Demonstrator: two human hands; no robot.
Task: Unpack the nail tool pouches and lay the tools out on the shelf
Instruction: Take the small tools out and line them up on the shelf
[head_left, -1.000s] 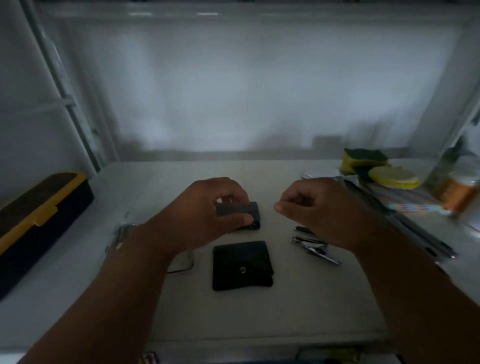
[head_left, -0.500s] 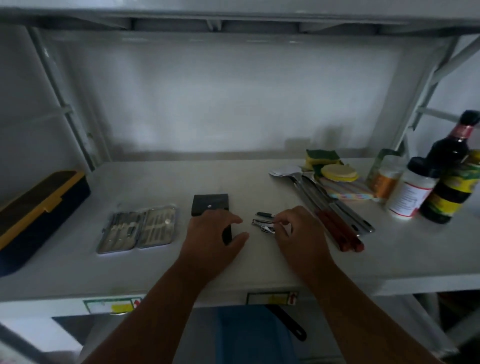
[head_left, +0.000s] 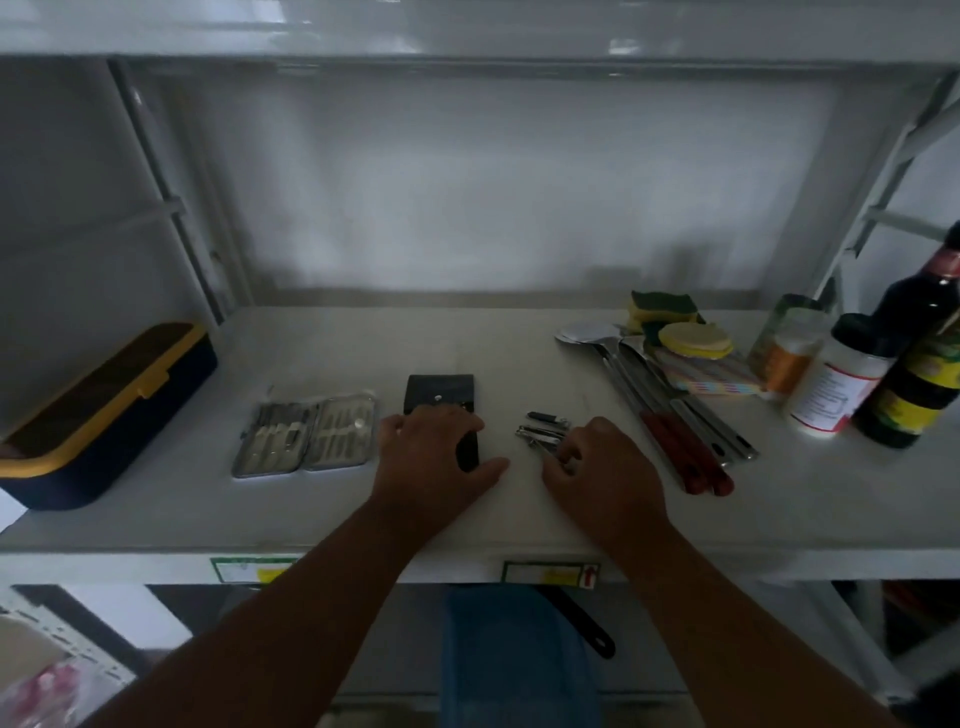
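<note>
A black snap pouch (head_left: 439, 393) lies flat on the white shelf (head_left: 311, 499). My left hand (head_left: 434, 457) rests palm down just in front of it, covering a second black pouch (head_left: 467, 451) of which only a strip shows. To the right lie a few small metal nail tools (head_left: 543, 428). My right hand (head_left: 597, 467) is at their near end, fingertips pinched on a nail clipper. An open silver manicure case (head_left: 306, 439) with tools in its slots lies left of the pouches.
A black and yellow box (head_left: 98, 410) stands at the left end. Long ladles and red-handled utensils (head_left: 670, 415) lie to the right, with sponges (head_left: 670, 322), jars and dark bottles (head_left: 914, 364) beyond. A blue object sits below the shelf.
The view has pulled back from the shelf. My left hand has set its pouch down flat, and my right hand has dropped from the air onto the metal tools.
</note>
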